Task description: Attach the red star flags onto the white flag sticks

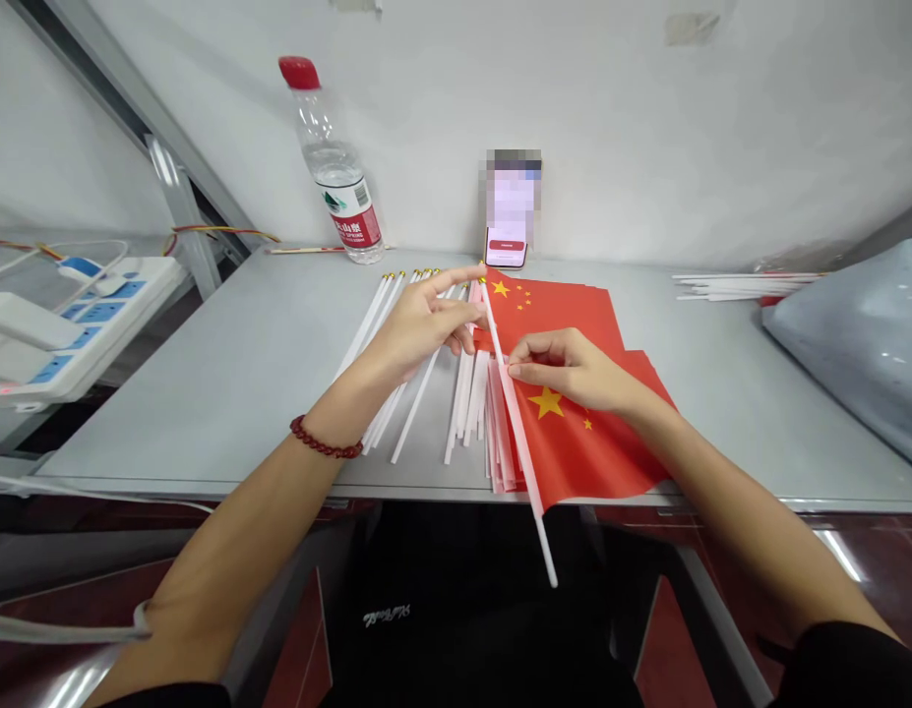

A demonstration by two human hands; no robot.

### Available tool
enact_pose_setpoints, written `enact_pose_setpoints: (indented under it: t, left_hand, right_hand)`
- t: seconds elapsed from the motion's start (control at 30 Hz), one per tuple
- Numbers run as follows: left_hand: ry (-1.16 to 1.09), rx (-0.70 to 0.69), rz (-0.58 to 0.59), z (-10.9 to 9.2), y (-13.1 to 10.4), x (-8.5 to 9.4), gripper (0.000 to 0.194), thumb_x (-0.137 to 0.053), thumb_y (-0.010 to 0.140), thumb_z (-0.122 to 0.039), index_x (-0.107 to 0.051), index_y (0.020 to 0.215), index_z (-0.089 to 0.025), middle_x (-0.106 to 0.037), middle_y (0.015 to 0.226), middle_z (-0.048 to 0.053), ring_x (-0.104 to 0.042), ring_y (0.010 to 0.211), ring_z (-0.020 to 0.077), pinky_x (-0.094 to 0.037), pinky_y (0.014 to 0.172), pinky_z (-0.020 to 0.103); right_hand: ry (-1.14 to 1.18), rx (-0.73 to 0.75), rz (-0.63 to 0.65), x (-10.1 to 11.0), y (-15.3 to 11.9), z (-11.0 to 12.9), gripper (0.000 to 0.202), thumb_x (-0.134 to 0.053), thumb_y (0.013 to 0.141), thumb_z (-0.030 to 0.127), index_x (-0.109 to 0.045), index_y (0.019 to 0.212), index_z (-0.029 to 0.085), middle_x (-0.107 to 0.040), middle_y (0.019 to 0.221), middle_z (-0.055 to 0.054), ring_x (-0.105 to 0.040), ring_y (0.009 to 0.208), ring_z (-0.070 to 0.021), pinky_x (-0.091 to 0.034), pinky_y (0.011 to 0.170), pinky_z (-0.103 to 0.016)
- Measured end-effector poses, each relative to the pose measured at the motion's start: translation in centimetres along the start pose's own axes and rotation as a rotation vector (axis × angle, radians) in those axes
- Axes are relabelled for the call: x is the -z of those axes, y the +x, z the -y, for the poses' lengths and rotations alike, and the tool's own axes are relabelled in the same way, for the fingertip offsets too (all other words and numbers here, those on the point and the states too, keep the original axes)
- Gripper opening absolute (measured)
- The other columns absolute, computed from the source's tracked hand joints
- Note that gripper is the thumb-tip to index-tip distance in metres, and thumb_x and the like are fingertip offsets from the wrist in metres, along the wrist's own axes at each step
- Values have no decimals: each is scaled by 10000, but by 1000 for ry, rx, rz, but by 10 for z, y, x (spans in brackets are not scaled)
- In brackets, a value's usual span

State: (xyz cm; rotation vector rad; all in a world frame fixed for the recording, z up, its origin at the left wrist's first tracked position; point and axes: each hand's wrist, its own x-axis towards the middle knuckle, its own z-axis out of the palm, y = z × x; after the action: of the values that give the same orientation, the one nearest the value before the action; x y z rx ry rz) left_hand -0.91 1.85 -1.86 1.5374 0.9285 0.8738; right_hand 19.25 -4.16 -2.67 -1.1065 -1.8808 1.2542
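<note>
A small red flag (603, 442) with yellow stars, on a white stick, slants over the table's front edge. My right hand (566, 364) pinches its sleeve edge against the stick between thumb and forefinger. At the stick's top, the stretched forefinger of my left hand (433, 320) touches the gold tip (483, 280). The left thumb is apart from that finger, and the other fingers are loosely bent. Beneath lie more red flags (566, 305) with pale sleeves. Several loose white sticks (415, 403) with gold tips lie under and beside my left hand.
A phone (509, 211) leans against the wall, and a water bottle (341, 177) stands left of it. A power strip (93, 324) with plugs and cables is at left. White sticks (721, 285) and a grey plastic bag (861, 344) lie at right.
</note>
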Motion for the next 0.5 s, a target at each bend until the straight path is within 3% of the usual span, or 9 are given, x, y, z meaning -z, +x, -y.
enact_pose_setpoints:
  t: [0.13,0.2,0.3,0.5]
  left_hand:
    - [94,50,264,-1,-6,-7,489,-649,814,-267,-589,1292,-185,-649,649,11,-594,536,109,-467,497,227]
    - [118,68,332,-1,-7,-9,495,-644,828,-273,-582,1309,-177,-624,600,-3,-587,534,111,-477,510,235]
    - [109,82,309,0,-6,-11,462,-623,848,-269,-596,1294,-154,-606,569,-5,-581,522,111,-476,505,237]
    - [13,117,308,0,-4,-8,363,-626,838,-249,-663,1188,-157,-693,806,66,-628,577,105,-485,496,225]
  right_hand:
    - [-32,-22,-156,2,2,-2,211,-585,869,296,-600,722,145,-467,616,26,-390,546,-81,-314,519,-246]
    - [-26,-25,-205,2,3,-3,212,-582,870,299,-597,722,147,-454,604,31,-383,541,-81,-312,514,-244]
    - [-22,-32,-240,2,4,-4,201,-575,869,295,-593,733,148,-458,602,31,-393,540,-83,-317,512,-241]
    - [-84,-54,-271,2,5,-6,214,-568,867,326,-604,756,146,-503,654,9,-412,569,-91,-325,522,-241]
